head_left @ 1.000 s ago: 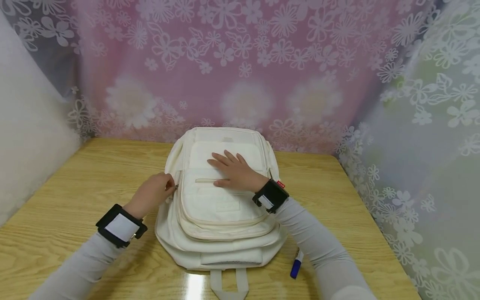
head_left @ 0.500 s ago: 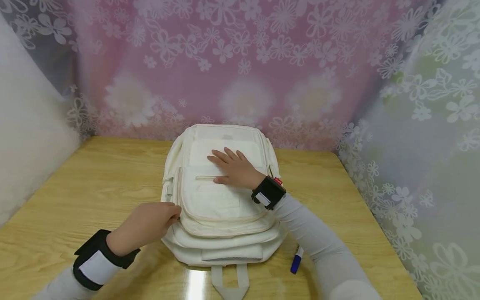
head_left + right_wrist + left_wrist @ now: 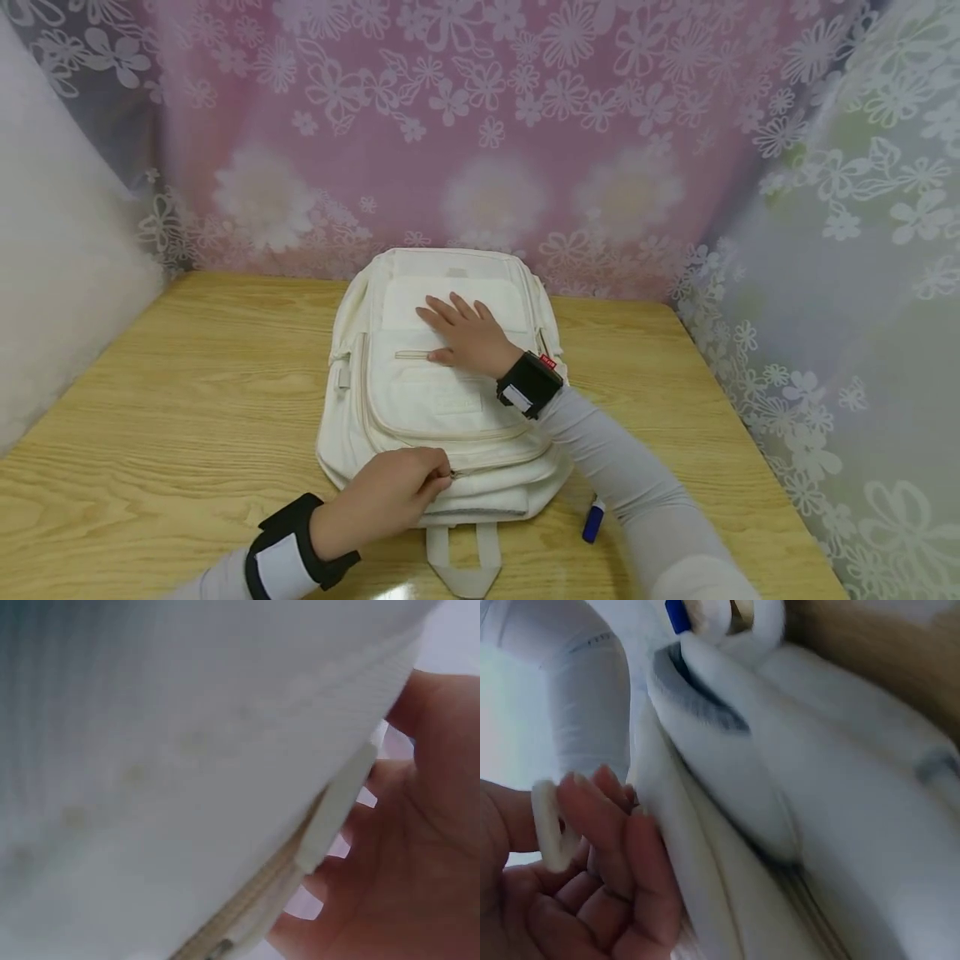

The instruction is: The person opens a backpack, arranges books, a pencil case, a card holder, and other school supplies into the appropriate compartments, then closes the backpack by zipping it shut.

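A cream backpack [image 3: 431, 392] lies front side up on the wooden table. My left hand [image 3: 390, 492] is at the curved zipper near the bag's lower edge, its thumb and fingers pinching the pale zipper pull [image 3: 549, 832]. Beside those fingers, the left wrist view shows folds of fabric and a pocket opening with a grey edge [image 3: 705, 709]. My right hand [image 3: 476, 342] rests with spread fingers on the upper front panel, by a short horizontal zipper [image 3: 412, 356]. From the right wrist, the palm [image 3: 427, 847] appears beyond blurred pale fabric.
A marker with a blue cap [image 3: 592, 522] lies right of the bag, beside the right sleeve. The bag's strap loop [image 3: 463, 581] extends toward the front of the table [image 3: 187, 400]. Flowered curtains [image 3: 480, 150] hang behind and at the right.
My left hand has moved from the bag's left side down around the corner and rightward along its lower edge, with the zipper pull. The right hand stays on the front panel.
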`<state>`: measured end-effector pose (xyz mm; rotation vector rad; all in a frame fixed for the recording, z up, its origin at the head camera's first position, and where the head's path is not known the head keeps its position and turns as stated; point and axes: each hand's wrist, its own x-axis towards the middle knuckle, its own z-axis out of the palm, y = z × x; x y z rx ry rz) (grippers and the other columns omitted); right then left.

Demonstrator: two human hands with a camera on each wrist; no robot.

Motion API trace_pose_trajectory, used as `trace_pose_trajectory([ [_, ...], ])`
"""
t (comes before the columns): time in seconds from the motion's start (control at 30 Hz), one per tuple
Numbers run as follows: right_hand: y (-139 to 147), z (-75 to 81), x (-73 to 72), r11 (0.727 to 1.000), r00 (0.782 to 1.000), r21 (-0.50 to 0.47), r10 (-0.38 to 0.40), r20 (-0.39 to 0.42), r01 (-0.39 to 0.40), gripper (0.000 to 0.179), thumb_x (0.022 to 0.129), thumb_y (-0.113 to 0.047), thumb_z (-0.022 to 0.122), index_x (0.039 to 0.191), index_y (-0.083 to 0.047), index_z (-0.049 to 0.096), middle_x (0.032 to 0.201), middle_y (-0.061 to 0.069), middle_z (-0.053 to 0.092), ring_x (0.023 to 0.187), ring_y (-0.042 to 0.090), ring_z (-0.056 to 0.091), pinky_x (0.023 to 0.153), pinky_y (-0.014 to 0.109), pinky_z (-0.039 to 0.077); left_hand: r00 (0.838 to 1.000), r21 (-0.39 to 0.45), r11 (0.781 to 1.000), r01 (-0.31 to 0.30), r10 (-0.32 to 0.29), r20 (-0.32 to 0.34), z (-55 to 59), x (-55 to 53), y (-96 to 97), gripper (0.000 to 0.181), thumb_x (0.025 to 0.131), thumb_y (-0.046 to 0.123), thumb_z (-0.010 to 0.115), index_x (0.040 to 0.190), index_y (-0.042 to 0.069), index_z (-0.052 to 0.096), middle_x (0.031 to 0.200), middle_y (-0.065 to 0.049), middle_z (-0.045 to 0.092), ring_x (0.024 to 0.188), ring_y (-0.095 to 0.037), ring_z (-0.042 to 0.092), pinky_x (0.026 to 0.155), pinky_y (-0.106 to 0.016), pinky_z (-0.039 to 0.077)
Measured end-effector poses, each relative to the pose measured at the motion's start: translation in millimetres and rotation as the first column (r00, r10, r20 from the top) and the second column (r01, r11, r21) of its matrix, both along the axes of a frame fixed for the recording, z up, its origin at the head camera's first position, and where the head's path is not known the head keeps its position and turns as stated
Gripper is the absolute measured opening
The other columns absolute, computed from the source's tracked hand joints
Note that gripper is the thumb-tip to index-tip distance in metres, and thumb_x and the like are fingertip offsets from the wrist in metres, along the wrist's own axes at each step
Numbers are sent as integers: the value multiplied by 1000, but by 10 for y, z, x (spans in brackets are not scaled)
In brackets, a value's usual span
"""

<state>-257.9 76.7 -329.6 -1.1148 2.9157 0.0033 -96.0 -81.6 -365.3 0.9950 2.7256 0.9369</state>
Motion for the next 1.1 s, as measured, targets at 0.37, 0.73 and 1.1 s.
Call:
trace_pose_trajectory([
  [0.37, 356, 240, 524, 984, 982, -156, 107, 155, -82, 47, 94, -36, 55, 134, -12, 48, 135, 9, 49, 122, 23, 49, 98, 35, 44, 994, -6, 999, -52, 52, 92, 89, 23, -75, 17, 89, 30, 62, 82, 18, 71, 64, 15, 58, 53, 5, 44, 49, -17, 38],
  [0.73, 475, 3, 1337, 953, 913, -181, 288, 289, -244, 13, 90, -29, 63, 98, -20, 59, 60, -15, 43, 53, -5, 36, 50, 7, 29, 979, 151, 988, -28, -3, 202, 191, 23, -9, 24, 93, 34, 57, 81, 15, 68, 56, 13, 49, 49, 4, 43, 47, -17, 38],
  [1.1, 544, -132, 1391, 932, 892, -349, 238, 385, -98, 10, 89, -13, 61, 86, -21, 57, 70, -14, 47, 61, -3, 41, 56, 9, 35, 797, -22, 998, 67, -67, -601, -102, -220, -310, 44, 71, 39, 77, 104, 16, 58, 109, 0, 55, 98, -14, 51, 87, -27, 43],
])
